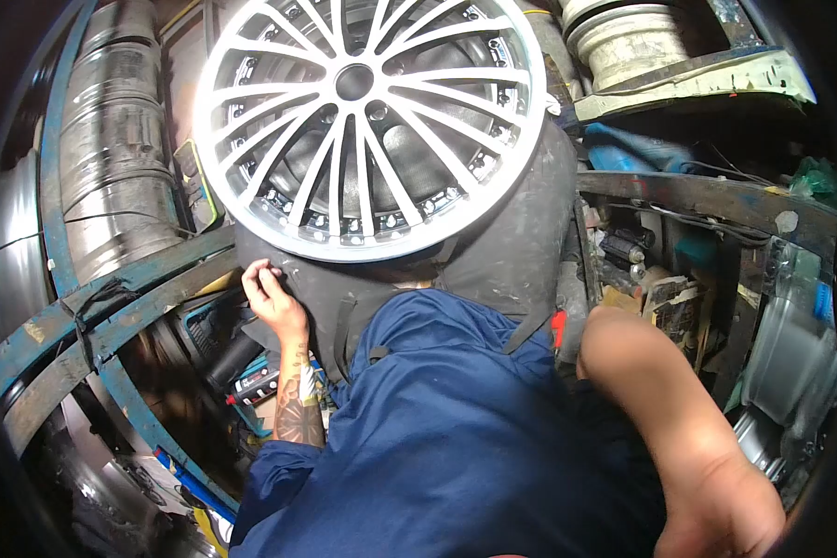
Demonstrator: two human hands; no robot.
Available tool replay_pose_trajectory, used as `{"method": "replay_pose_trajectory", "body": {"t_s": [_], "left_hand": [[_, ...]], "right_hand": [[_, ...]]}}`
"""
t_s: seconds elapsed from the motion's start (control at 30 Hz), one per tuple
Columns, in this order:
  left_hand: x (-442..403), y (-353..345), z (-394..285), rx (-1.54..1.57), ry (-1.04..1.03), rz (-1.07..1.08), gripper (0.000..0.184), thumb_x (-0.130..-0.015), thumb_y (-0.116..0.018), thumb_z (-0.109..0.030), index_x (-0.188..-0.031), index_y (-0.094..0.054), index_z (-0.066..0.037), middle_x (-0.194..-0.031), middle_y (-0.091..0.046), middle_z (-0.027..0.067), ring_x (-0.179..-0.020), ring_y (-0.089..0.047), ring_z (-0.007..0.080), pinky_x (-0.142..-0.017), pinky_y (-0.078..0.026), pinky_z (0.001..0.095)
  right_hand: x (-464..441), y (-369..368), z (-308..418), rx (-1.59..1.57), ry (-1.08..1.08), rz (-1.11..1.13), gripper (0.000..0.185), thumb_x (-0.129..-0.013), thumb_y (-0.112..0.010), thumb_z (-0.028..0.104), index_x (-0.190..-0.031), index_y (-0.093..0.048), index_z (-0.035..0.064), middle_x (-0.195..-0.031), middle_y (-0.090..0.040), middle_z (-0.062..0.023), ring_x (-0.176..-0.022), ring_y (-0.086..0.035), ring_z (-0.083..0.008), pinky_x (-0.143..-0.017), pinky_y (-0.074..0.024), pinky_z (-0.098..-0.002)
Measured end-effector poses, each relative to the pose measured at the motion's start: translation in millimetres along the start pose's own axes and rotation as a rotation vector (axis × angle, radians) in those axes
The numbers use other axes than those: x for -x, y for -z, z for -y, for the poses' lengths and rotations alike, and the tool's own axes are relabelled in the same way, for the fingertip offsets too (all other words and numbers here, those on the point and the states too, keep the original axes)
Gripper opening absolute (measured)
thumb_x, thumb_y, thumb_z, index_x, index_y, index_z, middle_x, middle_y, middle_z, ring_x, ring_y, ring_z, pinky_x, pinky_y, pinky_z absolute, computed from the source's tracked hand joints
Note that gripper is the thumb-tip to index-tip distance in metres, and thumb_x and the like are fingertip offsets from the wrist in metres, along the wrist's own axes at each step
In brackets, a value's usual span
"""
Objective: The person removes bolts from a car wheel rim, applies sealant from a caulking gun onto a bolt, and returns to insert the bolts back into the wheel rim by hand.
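Note:
A silver multi-spoke alloy wheel rim lies face up on a dark grey cover in front of me. Below its lower left edge is my left hand, fingers loosely bent and apart, holding nothing; it does not grip the rim. My right arm bends back towards the camera, so my right hand appears large at the lower right. Its fingers run out of view, and whether they hold anything is hidden.
Blue metal racks stand on the left beside stacked steel rims. More rims sit at the upper right. A worn wooden shelf edge, a blue plastic bag and cluttered tools line the right side. A dark bottle lies below my left hand.

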State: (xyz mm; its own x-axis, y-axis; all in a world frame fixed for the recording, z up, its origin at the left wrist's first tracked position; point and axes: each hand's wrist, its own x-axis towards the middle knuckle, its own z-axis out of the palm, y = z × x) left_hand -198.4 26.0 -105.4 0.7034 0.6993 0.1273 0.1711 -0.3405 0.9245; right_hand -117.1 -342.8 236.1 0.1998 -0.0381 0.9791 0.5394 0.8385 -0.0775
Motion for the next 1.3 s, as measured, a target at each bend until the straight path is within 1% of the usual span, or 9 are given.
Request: {"method": "replay_pose_trajectory", "body": {"t_s": [0.07,0.17,0.27,0.37,0.43,0.5,0.67,0.9,1.3], "left_hand": [[7.8,2.6,-22.5,-0.049,-0.162,0.014,0.015,-0.098,-0.045,-0.009,-0.101,-0.057,0.000,-0.092,-0.056,0.0044,-0.078,-0.050,0.0111,-0.073,-0.043,0.0248],[12.7,-15.4,-64.4,0.048,-0.339,0.184,0.016,-0.092,-0.048,-0.003,-0.098,-0.062,0.002,-0.088,-0.058,0.0103,-0.073,-0.054,0.0172,-0.070,-0.045,0.0288],[-6.8,-62.5,-122.7,-0.267,-0.606,0.654,0.031,-0.082,-0.059,0.000,-0.112,-0.065,-0.006,-0.098,-0.062,0.0115,-0.091,-0.057,0.0265,-0.087,-0.044,0.0373],[-25.5,-121.0,-137.4,-0.612,-0.896,0.997,0.050,-0.072,-0.066,-0.002,-0.120,-0.063,-0.014,-0.113,-0.060,0.0071,-0.111,-0.051,0.0287,-0.102,-0.035,0.0460],[-35.2,-148.8,-140.2,-0.684,-0.980,1.149,0.063,-0.065,-0.073,-0.011,-0.127,-0.060,-0.015,-0.118,-0.059,0.0070,-0.116,-0.049,0.0302,-0.110,-0.029,0.0488],[-42.5,-164.1,-140.1,-0.714,-1.002,1.286,0.061,-0.068,-0.069,-0.008,-0.128,-0.060,-0.014,-0.119,-0.060,0.0075,-0.117,-0.050,0.0297,-0.113,-0.026,0.0490],[-40.9,-181.4,-125.3,-0.784,-1.063,1.353,0.061,-0.071,-0.057,0.004,-0.129,-0.059,-0.012,-0.122,-0.063,0.0086,-0.121,-0.051,0.0282,-0.115,-0.024,0.0507],[-39.5,-188.6,-111.7,-0.779,-1.058,1.395,0.059,-0.073,-0.057,0.002,-0.130,-0.058,-0.011,-0.124,-0.062,0.0076,-0.122,-0.051,0.0286,-0.115,-0.024,0.0501],[-37.6,-188.6,-109.6,-0.818,-1.083,1.387,0.058,-0.075,-0.056,0.000,-0.130,-0.060,-0.017,-0.130,-0.061,0.0048,-0.123,-0.051,0.0285,-0.114,-0.024,0.0512]], "right_hand": [[0.1,1.5,4.6,-0.065,-0.008,-0.054,0.053,-0.098,-0.051,0.027,-0.139,-0.032,-0.0022,-0.132,-0.034,-0.0156,-0.129,-0.032,-0.0331,-0.107,-0.0421,-0.0479],[16.3,7.0,1.3,0.030,-0.120,-0.430,0.041,-0.093,-0.054,0.024,-0.123,-0.043,-0.0014,-0.114,-0.046,-0.0132,-0.104,-0.043,-0.0245,-0.093,-0.0456,-0.0363],[54.0,42.6,-7.2,0.145,-0.197,-0.805,0.030,-0.088,-0.058,0.022,-0.107,-0.053,-0.0006,-0.096,-0.057,-0.0108,-0.079,-0.055,-0.0159,-0.079,-0.0492,-0.0248],[158.7,106.0,0.7,0.850,-0.223,-0.708,0.028,-0.089,-0.055,0.016,-0.111,-0.051,-0.0012,-0.099,-0.059,-0.0163,-0.088,-0.059,-0.0191,-0.084,-0.0497,-0.0307],[204.1,104.0,-17.9,0.997,-0.845,-0.674,0.028,-0.089,-0.057,0.005,-0.116,-0.051,0.0024,-0.109,-0.058,-0.0122,-0.101,-0.055,-0.0169,-0.092,-0.0424,-0.0275],[253.2,83.3,-17.1,1.128,-1.174,-0.761,0.032,-0.086,-0.060,-0.001,-0.117,-0.052,0.0029,-0.116,-0.057,-0.0085,-0.109,-0.053,-0.0161,-0.095,-0.0405,-0.0306],[321.4,64.2,-12.3,1.439,-1.252,-0.536,0.028,-0.078,-0.062,-0.003,-0.106,-0.058,-0.0003,-0.118,-0.057,-0.0176,-0.112,-0.055,-0.0316,-0.100,-0.0414,-0.0400],[331.7,70.0,-19.8,1.617,-1.233,-0.320,0.024,-0.075,-0.064,0.000,-0.099,-0.063,0.0033,-0.113,-0.060,-0.0131,-0.107,-0.056,-0.0314,-0.094,-0.0433,-0.0403],[337.0,71.2,-18.2,1.605,-1.220,-0.329,0.027,-0.075,-0.064,-0.001,-0.101,-0.062,0.0034,-0.111,-0.060,-0.0126,-0.104,-0.056,-0.0305,-0.093,-0.0431,-0.0398]]}}
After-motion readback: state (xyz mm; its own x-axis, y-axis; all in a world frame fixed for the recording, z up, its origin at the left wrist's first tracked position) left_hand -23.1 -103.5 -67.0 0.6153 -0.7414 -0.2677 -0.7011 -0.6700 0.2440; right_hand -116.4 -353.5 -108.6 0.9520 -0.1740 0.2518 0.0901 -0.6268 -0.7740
